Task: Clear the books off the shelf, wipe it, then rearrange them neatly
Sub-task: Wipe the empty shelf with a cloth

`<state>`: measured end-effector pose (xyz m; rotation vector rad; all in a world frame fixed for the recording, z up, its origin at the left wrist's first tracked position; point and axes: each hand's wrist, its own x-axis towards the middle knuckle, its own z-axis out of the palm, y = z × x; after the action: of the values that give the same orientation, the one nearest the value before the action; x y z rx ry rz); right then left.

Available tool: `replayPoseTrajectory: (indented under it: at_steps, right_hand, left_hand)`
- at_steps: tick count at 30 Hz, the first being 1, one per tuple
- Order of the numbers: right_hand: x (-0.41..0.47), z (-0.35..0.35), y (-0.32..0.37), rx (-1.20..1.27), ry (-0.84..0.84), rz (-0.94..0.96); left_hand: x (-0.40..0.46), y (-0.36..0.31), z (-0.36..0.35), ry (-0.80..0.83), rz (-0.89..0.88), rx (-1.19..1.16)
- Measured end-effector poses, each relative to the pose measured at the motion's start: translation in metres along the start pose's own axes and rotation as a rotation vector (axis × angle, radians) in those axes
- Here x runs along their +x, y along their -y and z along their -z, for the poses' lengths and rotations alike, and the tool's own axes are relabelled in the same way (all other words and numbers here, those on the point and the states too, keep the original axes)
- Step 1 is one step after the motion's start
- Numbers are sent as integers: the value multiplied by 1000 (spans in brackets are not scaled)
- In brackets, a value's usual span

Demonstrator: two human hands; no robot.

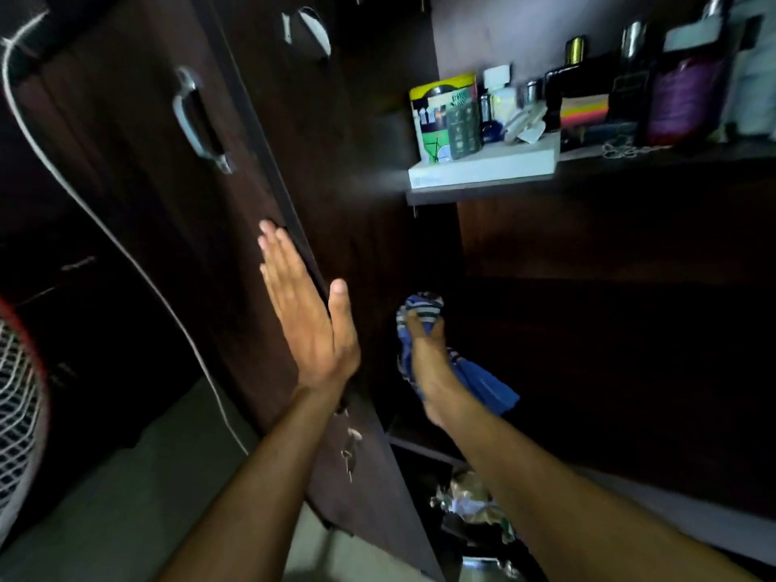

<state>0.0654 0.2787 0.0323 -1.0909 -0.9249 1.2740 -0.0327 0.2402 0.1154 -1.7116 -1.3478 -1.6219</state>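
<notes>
Now, left hand: the left hand (308, 325) lies flat against the open wardrobe door (168, 212), near the door's free edge, fingers straight and together, thumb standing apart toward the cabinet inside. It holds nothing.
Right hand: the right hand (428, 363) reaches into the dark middle compartment and grips a blue striped cloth (420, 306); the fingers are curled around it, and a loose blue part of the cloth hangs out on the right side of the wrist.
Cloth position: the cloth is at the left side of the middle shelf (630, 371), close to the inner wall of the wardrobe; if it touches the shelf board I cannot tell, it is too dark there.
Middle shelf: very dark, and no books can be made out on it.
Upper shelf: the upper shelf (483, 194) carries a flat white box (483, 165) at its left end, with a yellow and green carton (443, 115) standing on the box. Further right stand dark bottles (575, 77), a purple container (684, 98) and a rainbow-striped box (583, 113), all close together.
Door: it has a metal handle (197, 119) in its upper part and keys (348, 451) hanging at its lower edge.
Lower compartment: some crumpled shiny things (470, 497) lie under the right forearm, blurred.
Left side: a white cable (126, 254) runs down in front of the door, and a fan grille (17, 396) shows at the left edge.
</notes>
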Motion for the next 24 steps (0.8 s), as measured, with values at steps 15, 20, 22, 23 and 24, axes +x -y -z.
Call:
replayPoseTrajectory:
  at_steps: [15,20,22,23,24]
  right_hand:
    - [-22,-18,-32,-229,117,279]
    - [75,-25,24,-82,-155,60]
    - [81,-28,51,-143,-173,139]
    - [66,-32,55,-177,-149,229]
    - [44,-34,51,-193,-91,326]
  left_hand:
    - [-5,7,-5,-61,-12,-47]
    - [-6,5,-5,-49,11,-64]
    - [-7,6,-4,-43,12,-55]
    - [-6,5,-4,-41,9,-46]
    - [-6,6,-4,-39,10,-38]
